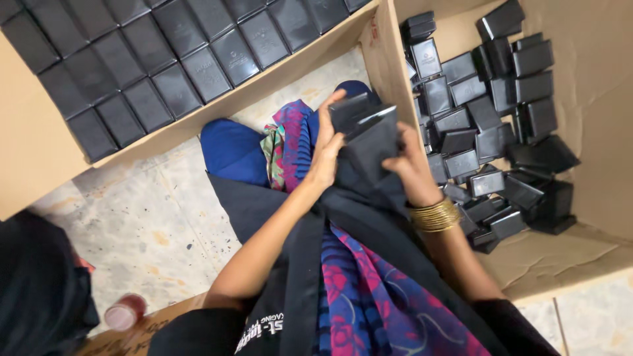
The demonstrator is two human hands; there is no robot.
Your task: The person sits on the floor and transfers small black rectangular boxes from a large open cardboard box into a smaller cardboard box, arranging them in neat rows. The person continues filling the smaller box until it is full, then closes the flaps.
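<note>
Above the lap, left hand (328, 153) and right hand (410, 165) clasp black box (366, 135).

**Black boxes, two cartons**

Upper left of the frame, a brown cardboard carton (39, 151) holds small black boxes (165, 59) packed in tidy rows. At right, a second open carton (593, 165) holds more black boxes (488, 118) heaped loosely. One black box (366, 135) sits at centre, held between both hands.
</note>
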